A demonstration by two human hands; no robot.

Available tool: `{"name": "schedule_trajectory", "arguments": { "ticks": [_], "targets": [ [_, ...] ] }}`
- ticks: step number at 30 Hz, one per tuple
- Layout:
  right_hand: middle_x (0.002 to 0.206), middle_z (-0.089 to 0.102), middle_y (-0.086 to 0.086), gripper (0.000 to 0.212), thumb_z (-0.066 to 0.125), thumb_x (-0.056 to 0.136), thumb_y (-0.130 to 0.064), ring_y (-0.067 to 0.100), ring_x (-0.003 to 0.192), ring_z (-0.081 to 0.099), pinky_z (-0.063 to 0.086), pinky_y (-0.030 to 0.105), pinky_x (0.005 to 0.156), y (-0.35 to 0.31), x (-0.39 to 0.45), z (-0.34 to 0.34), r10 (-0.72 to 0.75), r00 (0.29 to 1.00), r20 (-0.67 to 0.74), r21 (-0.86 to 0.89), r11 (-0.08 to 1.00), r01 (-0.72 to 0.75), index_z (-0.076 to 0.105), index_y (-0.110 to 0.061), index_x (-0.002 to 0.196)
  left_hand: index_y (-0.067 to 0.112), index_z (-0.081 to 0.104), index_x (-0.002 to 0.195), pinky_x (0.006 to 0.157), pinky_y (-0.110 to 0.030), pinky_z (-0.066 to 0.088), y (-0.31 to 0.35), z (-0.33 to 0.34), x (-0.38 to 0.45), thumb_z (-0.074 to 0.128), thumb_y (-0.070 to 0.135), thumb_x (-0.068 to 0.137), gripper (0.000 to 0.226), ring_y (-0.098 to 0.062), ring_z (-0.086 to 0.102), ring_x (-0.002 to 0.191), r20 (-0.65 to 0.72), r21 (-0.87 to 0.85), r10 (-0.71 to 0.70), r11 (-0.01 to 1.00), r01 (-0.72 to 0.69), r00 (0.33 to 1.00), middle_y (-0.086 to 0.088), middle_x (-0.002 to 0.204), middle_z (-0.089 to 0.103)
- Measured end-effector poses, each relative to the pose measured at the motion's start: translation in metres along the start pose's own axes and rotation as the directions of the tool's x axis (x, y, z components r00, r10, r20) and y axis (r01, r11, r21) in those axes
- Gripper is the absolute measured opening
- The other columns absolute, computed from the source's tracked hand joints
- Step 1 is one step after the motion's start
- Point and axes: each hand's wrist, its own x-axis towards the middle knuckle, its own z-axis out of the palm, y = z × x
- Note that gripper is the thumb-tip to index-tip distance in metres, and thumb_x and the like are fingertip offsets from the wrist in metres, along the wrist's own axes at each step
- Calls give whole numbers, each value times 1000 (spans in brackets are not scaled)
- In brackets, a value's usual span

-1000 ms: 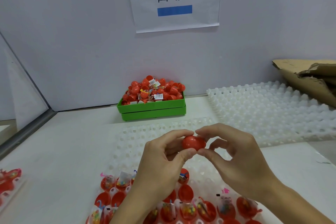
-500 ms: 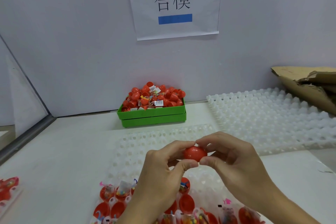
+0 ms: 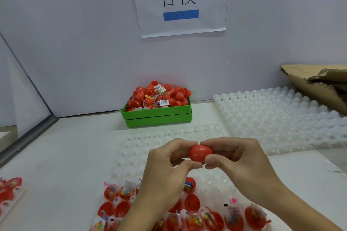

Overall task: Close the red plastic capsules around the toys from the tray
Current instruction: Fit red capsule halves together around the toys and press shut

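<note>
I hold 1 red capsule (image 3: 199, 153) with both my hands, in the lower middle of the frame.

My left hand (image 3: 167, 170) grips the wide end of the capsule between thumb and forefinger, and my right hand (image 3: 238, 163) grips the pointed end in the same way; the 2 halves are together and a thin seam line shows on the shell. Below my hands, at the bottom of the frame, the white tray (image 3: 131, 148) carries open red halves with small toys (image 3: 195, 219) in clear bags. Above the hands, in the middle of the frame by the wall, a green box (image 3: 159, 116) is heaped with red capsules. A second white tray (image 3: 277, 118) lies at the right, and torn cardboard (image 3: 315, 84) is in the right edge behind it. A paper sign (image 3: 180, 0) hangs at the top middle.
</note>
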Motion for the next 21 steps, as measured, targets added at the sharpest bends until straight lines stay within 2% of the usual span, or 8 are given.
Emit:
{"name": "schedule_trajectory", "arguments": {
  "ticks": [4, 8, 11, 15, 18, 21],
  "targets": [
    [77, 77, 3, 45, 70, 77, 17, 21, 68, 74, 58, 22, 61, 1, 2, -1, 3, 1000, -20, -40, 999, -4, 81, -27, 76, 36, 73, 85, 76, -15, 54, 0, 4, -1, 74, -9, 76, 47, -5, 73, 83, -25, -52, -29, 998, 27, 999, 12, 84, 76],
    [75, 77, 3, 46, 68, 77, 19, 22, 67, 74, 58, 23, 60, 3, 4, -2, 15, 1000, 16, -78, 997, -13, 81, -25, 75, 42, 74, 76, 72, -9, 50, -2, 7, 0, 71, -11, 75, 53, 1, 70, 82, -48, 12, -42, 999, 43, 998, 17, 80, 75],
    [75, 77, 2, 49, 67, 76, 21, 23, 66, 74, 59, 23, 60, 5, 6, 0, 10, 1000, 4, -92, 996, -10, 80, -26, 75, 34, 73, 77, 71, -8, 50, -1, 7, 0, 69, -13, 74, 47, 4, 69, 80, -49, 76, -33, 996, 37, 998, 20, 76, 74],
    [81, 77, -6, 50, 60, 79, 25, 16, 72, 76, 59, 20, 64, 6, 6, 6, 3, 1000, -19, -107, 994, -5, 79, -21, 84, 22, 75, 85, 71, -6, 48, 2, 3, -1, 70, -11, 75, 35, 5, 69, 79, -55, 140, 14, 990, -6, 998, 20, 74, 73],
    [87, 77, -11, 53, 57, 83, 24, 10, 82, 75, 57, 17, 73, 4, 6, 10, 5, 1000, -15, -99, 995, -6, 76, -25, 93, 30, 72, 87, 74, -9, 49, 5, 0, -1, 76, 10, 73, 24, 5, 66, 86, -82, 212, 119, 972, -99, 990, 25, 84, 72],
    [101, 76, -12, 40, 63, 88, 8, 4, 99, 71, 54, 18, 88, 2, 2, 12, -4, 999, 37, -108, 994, 8, 71, -22, 113, 35, 65, 99, 79, -18, 53, 5, 1, -2, 74, 29, 75, 26, 1, 62, 97, -98, 299, 152, 947, -116, 983, 33, 98, 66]
  ]
}}
